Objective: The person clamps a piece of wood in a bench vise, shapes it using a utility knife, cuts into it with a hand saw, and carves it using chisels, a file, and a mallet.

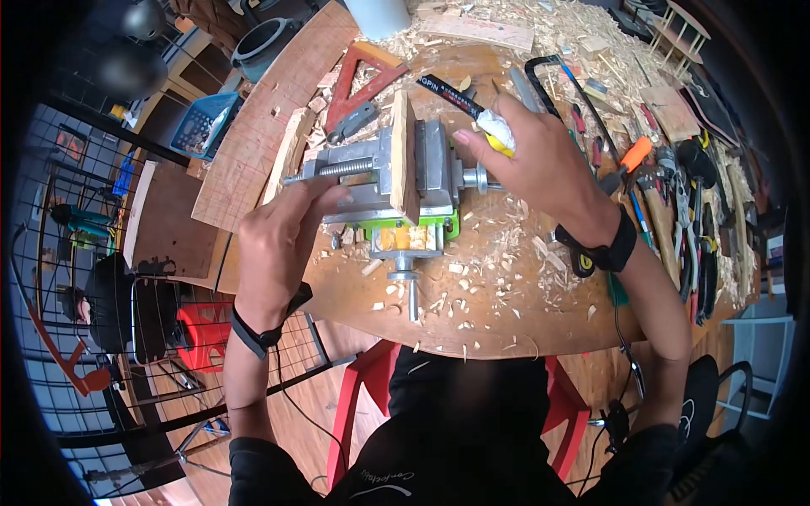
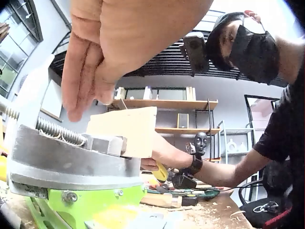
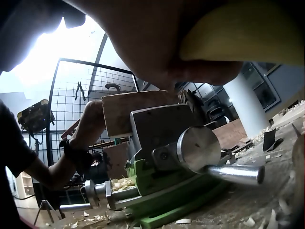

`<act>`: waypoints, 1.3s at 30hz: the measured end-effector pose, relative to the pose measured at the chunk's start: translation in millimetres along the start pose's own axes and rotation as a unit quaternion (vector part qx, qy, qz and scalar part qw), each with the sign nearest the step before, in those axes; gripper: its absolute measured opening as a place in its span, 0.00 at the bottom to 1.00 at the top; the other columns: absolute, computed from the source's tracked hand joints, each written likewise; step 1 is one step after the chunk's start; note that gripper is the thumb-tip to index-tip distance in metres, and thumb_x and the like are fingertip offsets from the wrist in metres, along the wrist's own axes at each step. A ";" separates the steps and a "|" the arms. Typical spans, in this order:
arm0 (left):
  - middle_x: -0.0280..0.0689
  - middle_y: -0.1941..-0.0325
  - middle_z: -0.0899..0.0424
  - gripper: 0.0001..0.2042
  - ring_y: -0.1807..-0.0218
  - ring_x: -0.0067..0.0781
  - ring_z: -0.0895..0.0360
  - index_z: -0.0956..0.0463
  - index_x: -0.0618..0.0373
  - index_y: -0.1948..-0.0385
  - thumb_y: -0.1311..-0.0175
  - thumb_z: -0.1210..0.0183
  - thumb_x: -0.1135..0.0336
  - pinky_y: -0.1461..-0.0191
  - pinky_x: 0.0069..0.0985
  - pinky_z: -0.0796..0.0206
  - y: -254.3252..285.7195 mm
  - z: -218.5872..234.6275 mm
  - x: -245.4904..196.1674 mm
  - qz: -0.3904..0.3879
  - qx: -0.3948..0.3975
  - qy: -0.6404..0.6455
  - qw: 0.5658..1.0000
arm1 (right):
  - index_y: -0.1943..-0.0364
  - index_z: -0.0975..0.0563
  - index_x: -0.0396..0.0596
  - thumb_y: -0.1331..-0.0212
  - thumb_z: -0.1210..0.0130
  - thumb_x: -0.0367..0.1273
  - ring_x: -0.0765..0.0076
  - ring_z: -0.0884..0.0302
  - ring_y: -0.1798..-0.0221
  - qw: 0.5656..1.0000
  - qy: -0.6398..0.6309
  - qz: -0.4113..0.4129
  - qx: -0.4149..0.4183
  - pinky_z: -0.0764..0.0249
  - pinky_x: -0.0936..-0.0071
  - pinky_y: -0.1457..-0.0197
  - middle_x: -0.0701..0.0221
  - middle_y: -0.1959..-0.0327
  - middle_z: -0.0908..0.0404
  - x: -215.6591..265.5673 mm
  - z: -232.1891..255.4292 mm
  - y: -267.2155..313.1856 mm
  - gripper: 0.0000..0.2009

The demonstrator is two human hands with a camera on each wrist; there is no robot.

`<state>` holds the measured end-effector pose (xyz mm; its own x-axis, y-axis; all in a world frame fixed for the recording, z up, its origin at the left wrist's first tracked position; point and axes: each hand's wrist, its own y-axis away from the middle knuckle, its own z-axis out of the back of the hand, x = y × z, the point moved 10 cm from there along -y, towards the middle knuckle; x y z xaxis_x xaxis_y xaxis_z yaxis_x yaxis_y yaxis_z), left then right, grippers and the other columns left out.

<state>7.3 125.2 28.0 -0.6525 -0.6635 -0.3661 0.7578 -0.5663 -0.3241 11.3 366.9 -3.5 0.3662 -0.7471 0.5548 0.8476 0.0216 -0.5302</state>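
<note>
A grey metal vise (image 1: 432, 169) on a green base (image 3: 181, 202) stands on the bench, with an upright wooden piece (image 1: 403, 156) between its jaws. The left hand (image 1: 283, 228) is over the vise's screw (image 1: 348, 168), fingers extended and close together; in the left wrist view the hand (image 2: 128, 43) hangs above the screw (image 2: 62, 132), holding nothing visible. To the right of the vise, the right hand (image 1: 544, 156) grips a yellow tool (image 1: 499, 145) partly wrapped in white, with a black lettered part (image 1: 450, 94) pointing up and left. Its tip is beyond the wooden piece's right side.
Wood shavings (image 1: 481, 295) litter the bench. A red triangle square (image 1: 342, 88) and a long board (image 1: 278, 110) are at the left, behind the vise. Pliers, an orange-handled tool (image 1: 634, 154) and several other tools line the right side. A T-handle (image 1: 413, 299) sticks out toward the bench's front edge.
</note>
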 end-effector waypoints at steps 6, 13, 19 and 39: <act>0.45 0.57 0.16 0.12 0.55 0.35 0.18 0.26 0.64 0.50 0.28 0.42 0.66 0.52 0.29 0.29 -2.0 7.3 10.2 0.068 -0.112 0.042 0.990 | 0.62 0.24 0.38 0.37 0.37 0.46 0.42 0.19 0.68 0.997 -0.014 -0.060 0.049 0.27 0.56 0.68 0.51 0.73 0.19 -24.9 -12.2 1.1 0.22; 0.60 0.30 0.41 0.56 0.27 0.64 0.46 0.49 0.73 0.30 0.49 0.35 0.31 0.23 0.57 0.63 1.1 -62.4 -34.5 -0.092 -0.019 -0.135 0.986 | 0.61 0.21 0.36 0.36 0.39 0.48 0.46 0.18 0.64 0.980 -0.071 -0.126 0.140 0.27 0.59 0.62 0.51 0.68 0.17 -38.3 -34.1 -5.4 0.23; 0.60 0.30 0.41 0.58 0.24 0.63 0.50 0.49 0.74 0.30 0.51 0.32 0.33 0.23 0.62 0.80 -14.4 -75.7 -30.7 -0.038 -0.027 -0.121 0.992 | 0.60 0.21 0.36 0.36 0.39 0.47 0.45 0.18 0.67 0.968 -0.083 -0.127 0.197 0.26 0.58 0.63 0.50 0.71 0.18 -34.7 -48.7 8.1 0.22; 0.39 0.26 0.33 0.42 0.20 0.44 0.46 0.37 0.52 0.31 0.46 0.31 0.44 0.18 0.54 0.76 -43.6 -74.2 10.9 -0.227 0.065 0.046 0.971 | 0.64 0.25 0.43 0.43 0.33 0.42 0.42 0.17 0.67 0.983 -0.003 0.011 0.183 0.24 0.52 0.66 0.55 0.71 0.17 32.9 -39.1 48.9 0.18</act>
<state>-33.4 179.0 -26.5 -0.9127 -0.2888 -0.2891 0.3831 -0.8510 -0.3592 49.9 317.4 -36.2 0.3868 -0.7402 0.5500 0.9206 0.2756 -0.2766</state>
